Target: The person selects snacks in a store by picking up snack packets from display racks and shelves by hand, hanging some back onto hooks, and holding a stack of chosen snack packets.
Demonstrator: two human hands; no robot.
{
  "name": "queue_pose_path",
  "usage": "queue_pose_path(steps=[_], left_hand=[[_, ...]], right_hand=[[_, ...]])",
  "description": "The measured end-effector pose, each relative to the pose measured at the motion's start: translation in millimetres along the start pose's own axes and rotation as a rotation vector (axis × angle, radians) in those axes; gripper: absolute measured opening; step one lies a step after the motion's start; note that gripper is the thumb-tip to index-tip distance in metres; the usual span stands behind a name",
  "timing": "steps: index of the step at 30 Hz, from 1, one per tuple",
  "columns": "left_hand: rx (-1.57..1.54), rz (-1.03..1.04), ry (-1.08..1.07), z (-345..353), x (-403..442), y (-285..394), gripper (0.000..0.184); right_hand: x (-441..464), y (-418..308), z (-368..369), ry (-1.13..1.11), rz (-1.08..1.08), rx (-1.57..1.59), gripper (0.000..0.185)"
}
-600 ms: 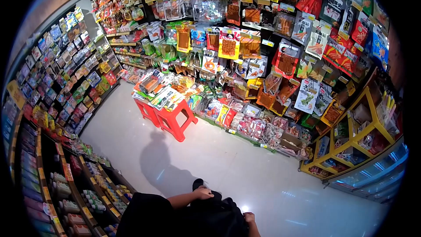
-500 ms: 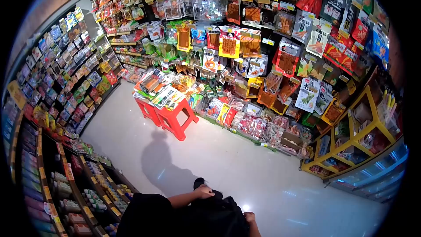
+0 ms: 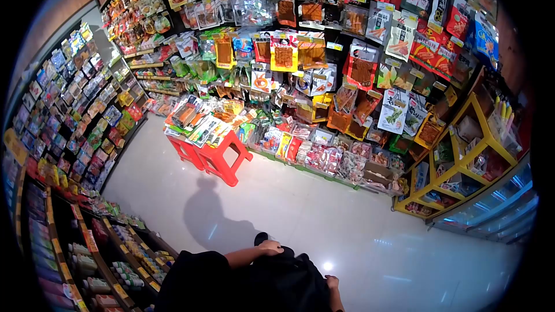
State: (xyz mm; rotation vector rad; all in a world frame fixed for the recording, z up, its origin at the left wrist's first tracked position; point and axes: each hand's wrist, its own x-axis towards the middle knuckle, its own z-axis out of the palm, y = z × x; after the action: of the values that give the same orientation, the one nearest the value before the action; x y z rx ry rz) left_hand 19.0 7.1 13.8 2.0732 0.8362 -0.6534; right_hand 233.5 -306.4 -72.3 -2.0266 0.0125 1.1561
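Note:
My left hand (image 3: 270, 247) is low in the middle of the view, its fingers curled closed in front of dark fabric (image 3: 289, 280). What it holds, if anything, is hidden. Further right, my right hand (image 3: 332, 282) is also closed, at the right edge of the same fabric, and its grip cannot be made out. Just beyond my left hand shows the tip of a black shoe (image 3: 261, 238) on the pale floor. Ahead of my hands and apart from them, red plastic stools (image 3: 226, 159) carry a pile of snack packets (image 3: 199, 130).
A wall of hanging snack bags (image 3: 284, 52) runs ahead, above bins of small packets (image 3: 324, 156). Yellow-framed shelving (image 3: 457, 167) stands at right. Bottle shelves (image 3: 110, 254) are close on the left, with a rack of small packs (image 3: 75, 104) behind. Glossy floor (image 3: 341, 219) lies between.
The shelves and stools have shifted a little left in view as the camera turned slightly right. My left hand sits slightly higher; both hands stay closed.

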Motion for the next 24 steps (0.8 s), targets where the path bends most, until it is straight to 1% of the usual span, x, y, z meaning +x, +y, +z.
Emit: queue_pose_path(steps=[2,5,8,9,11,12,14,16,20,23,24], left_hand=[[0.020,-0.027,0.027,-1.1,-1.7,3.6,0.054],[-0.008,-0.026,0.000,-3.5,-6.0,4.0,0.055],[-0.031,0.016,0.022,-0.7,-5.0,-6.5,0.055],[-0.054,0.012,0.048,-2.6,-5.1,-7.5,0.056],[-0.107,0.004,0.091,-2.2,-7.3,-11.0,0.056],[-0.111,-0.009,0.069,-2.0,-6.5,-14.5,0.055],[-0.144,-0.032,0.112,-1.9,-5.2,-17.4,0.054],[-0.199,-0.089,0.118,0.8,-6.3,-20.2,0.052],[-0.160,-0.080,0.116,4.4,1.4,-28.7,0.050],[-0.142,-0.067,0.071,-7.7,0.0,-14.9,0.048],[-0.138,-0.046,0.062,-8.3,1.2,-14.0,0.048]], right_hand=[[4.8,2.2,-0.3,0.006,0.053,0.020,0.025],[-3.1,-7.6,-5.8,-0.054,0.047,-0.035,0.027],[26.3,22.7,-8.6,-0.124,-0.680,-1.029,0.030],[41.9,37.5,-5.0,-0.098,-0.739,-0.971,0.032],[19.9,3.4,4.8,-0.074,0.012,-0.187,0.031],[15.5,1.3,7.5,-0.045,0.046,-0.135,0.030],[19.4,-2.2,12.4,-0.014,0.056,-0.012,0.027],[19.1,3.1,12.0,-0.002,0.044,-0.031,0.027],[5.5,-5.6,10.9,0.027,0.078,-0.031,0.027],[32.2,26.1,15.7,0.049,0.038,-0.029,0.028],[25.7,21.8,13.9,0.050,0.057,-0.015,0.028]])
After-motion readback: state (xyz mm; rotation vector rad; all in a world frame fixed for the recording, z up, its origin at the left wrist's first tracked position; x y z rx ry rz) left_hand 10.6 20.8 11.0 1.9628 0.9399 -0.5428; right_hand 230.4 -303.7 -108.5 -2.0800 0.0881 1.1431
